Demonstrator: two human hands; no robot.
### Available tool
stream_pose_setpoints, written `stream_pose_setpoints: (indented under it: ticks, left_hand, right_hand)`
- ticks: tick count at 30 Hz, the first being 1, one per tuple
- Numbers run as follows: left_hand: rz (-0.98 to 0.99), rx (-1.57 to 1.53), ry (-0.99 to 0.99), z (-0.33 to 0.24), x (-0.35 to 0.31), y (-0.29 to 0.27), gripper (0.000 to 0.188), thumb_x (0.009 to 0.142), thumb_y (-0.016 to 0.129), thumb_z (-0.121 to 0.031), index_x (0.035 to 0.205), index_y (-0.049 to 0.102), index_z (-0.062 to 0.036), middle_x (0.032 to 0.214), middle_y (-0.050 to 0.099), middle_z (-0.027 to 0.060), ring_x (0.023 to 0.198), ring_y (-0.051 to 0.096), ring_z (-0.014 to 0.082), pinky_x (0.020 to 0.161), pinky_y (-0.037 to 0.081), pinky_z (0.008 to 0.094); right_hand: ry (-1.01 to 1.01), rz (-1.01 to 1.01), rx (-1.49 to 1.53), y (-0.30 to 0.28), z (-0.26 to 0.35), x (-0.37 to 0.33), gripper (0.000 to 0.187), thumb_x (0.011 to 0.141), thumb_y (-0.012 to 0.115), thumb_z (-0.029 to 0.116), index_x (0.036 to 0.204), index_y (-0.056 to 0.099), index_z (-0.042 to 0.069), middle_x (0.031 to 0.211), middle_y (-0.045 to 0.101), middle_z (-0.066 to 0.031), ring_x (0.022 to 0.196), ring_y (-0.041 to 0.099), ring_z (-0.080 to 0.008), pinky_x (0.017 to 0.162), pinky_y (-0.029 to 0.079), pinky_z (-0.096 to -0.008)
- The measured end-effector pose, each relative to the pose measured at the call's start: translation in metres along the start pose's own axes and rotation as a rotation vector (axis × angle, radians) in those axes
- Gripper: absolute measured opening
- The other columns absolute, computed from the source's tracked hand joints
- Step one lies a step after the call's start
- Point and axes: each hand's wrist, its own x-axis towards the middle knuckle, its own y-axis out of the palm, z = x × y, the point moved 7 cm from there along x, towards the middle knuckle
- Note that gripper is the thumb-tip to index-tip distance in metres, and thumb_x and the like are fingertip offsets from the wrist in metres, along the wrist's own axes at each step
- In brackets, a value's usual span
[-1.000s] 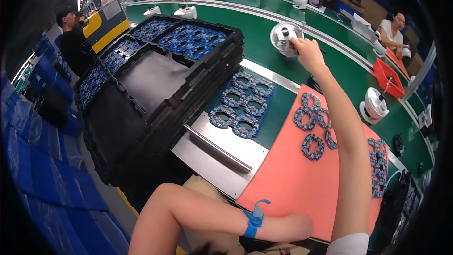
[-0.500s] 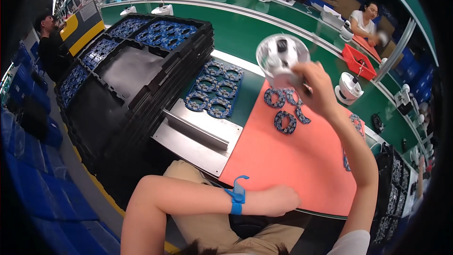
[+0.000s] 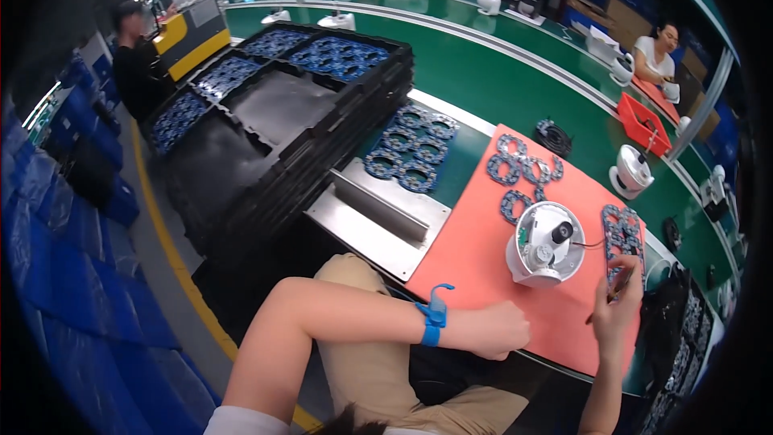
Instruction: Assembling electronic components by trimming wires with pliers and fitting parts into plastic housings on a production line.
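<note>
A white round camera housing [image 3: 523,266], its top uncovered, stands on the orange mat [image 3: 475,250]. Inside it a black lens [image 3: 562,232] shows, and a thin wire runs out on the right. My right hand [image 3: 616,306] is right of the housing, closed around a slim dark tool [image 3: 618,282] whose exact kind I cannot make out. My left hand [image 3: 499,330] lies in a fist near the mat's front edge, its wrist in a blue strap [image 3: 433,318]; whatever its fingers may hold is hidden. Behind the housing lie several loose ring-shaped circuit boards [image 3: 504,169].
A joined board panel [image 3: 622,234] lies at the mat's right edge. Left are a metal plate [image 3: 378,225], another board panel [image 3: 412,147] and stacked black trays [image 3: 322,153]. Beyond runs a green conveyor [image 3: 499,72] with another white housing [image 3: 630,171], a black coil [image 3: 554,137] and a red basket [image 3: 644,125].
The white housing has come down from mid-air onto the mat. My right hand has let go of it and moved nearer and to the right. My left fist stays near the front edge.
</note>
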Motion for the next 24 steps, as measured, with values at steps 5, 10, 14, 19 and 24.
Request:
stream_pose_setpoints:
  ticks: [5,10,14,19,24]
  left_hand:
    - [-0.037,0.026,-0.014,0.0,0.0,0.0,0.012,0.059,0.066,-0.013,0.064,0.065,-0.0019,0.063,0.063,0.0162,0.06,0.062,0.0347,0.051,0.048,0.0441]
    - [0.03,-0.001,-0.018,0.0,0.0,0.003,0.015,0.066,0.063,-0.013,0.074,0.059,-0.0004,0.068,0.062,0.0153,0.065,0.062,0.0347,0.056,0.049,0.045]
    - [-0.035,-0.059,0.008,0.002,-0.005,-0.016,0.014,0.068,0.066,-0.016,0.071,0.063,-0.0024,0.069,0.063,0.0157,0.065,0.062,0.0351,0.058,0.048,0.0449]
    - [0.207,-0.763,0.057,-0.019,-0.001,-0.081,0.032,0.086,0.066,-0.022,0.068,0.046,-0.0043,0.06,0.047,0.006,0.052,0.048,0.024,0.05,0.035,0.0368]
    - [-0.353,-0.478,-0.068,0.007,-0.012,-0.151,0.017,0.083,0.067,-0.006,0.072,0.055,-0.0023,0.062,0.049,0.0028,0.053,0.046,0.0127,0.047,0.035,0.0271]
  right_hand:
    - [0.146,0.232,-0.225,0.034,-0.059,0.004,0.034,0.072,0.054,-0.002,0.105,0.048,-0.003,0.09,0.048,-0.0126,0.076,0.049,-0.0223,0.065,0.042,-0.0324]
    - [0.013,0.251,-0.373,0.039,-0.043,-0.011,0.067,0.071,0.073,0.019,0.129,0.045,0.001,0.121,0.05,-0.017,0.109,0.05,-0.0359,0.093,0.041,-0.0431]
    - [-0.031,0.388,-0.465,0.034,-0.034,-0.026,0.078,0.075,0.074,0.027,0.136,0.038,-0.004,0.123,0.048,-0.0201,0.113,0.046,-0.037,0.095,0.038,-0.0456]
    - [0.149,0.259,-0.311,0.017,-0.061,-0.028,0.043,0.09,0.06,0.013,0.127,0.047,-0.005,0.107,0.057,-0.0207,0.101,0.054,-0.0347,0.087,0.044,-0.0405]
    - [0.031,0.266,-0.46,0.019,-0.04,-0.051,0.085,0.077,0.072,0.048,0.133,0.042,-0.008,0.123,0.054,-0.0219,0.114,0.051,-0.0359,0.095,0.04,-0.0461]
